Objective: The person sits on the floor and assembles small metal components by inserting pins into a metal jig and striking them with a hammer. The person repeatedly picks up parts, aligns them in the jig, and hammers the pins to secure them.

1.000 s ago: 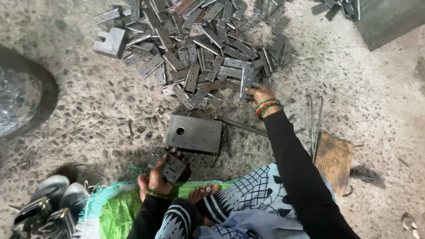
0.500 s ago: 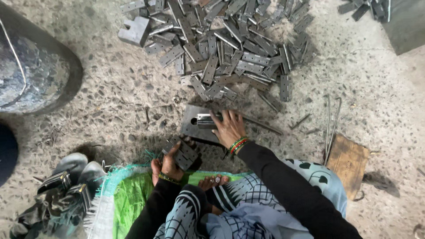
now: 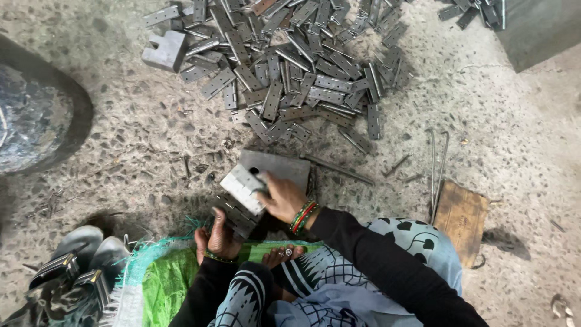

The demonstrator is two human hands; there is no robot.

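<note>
I sit on the concrete floor with a flat steel block [image 3: 284,165] in front of me. My right hand [image 3: 280,198], with red and green bangles at the wrist, grips a metal hinge leaf [image 3: 241,186] and holds it over the block's near edge. Just below, my left hand [image 3: 219,237] holds a stack of hinge leaves [image 3: 233,213], and the right hand's leaf touches the top of that stack. A big heap of loose hinge leaves [image 3: 296,66] lies on the floor beyond the block.
A notched grey metal block [image 3: 164,50] lies at the heap's left edge. Thin metal rods [image 3: 437,166] and a small wooden board [image 3: 461,219] are at right. A dark round tub [image 3: 36,115] stands at left, sandals [image 3: 72,266] at lower left, a green woven mat [image 3: 163,284] under my legs.
My right hand came back from the hinge heap to the steel block with one leaf and now sets it against the stack in my left hand. The view shifted slightly.
</note>
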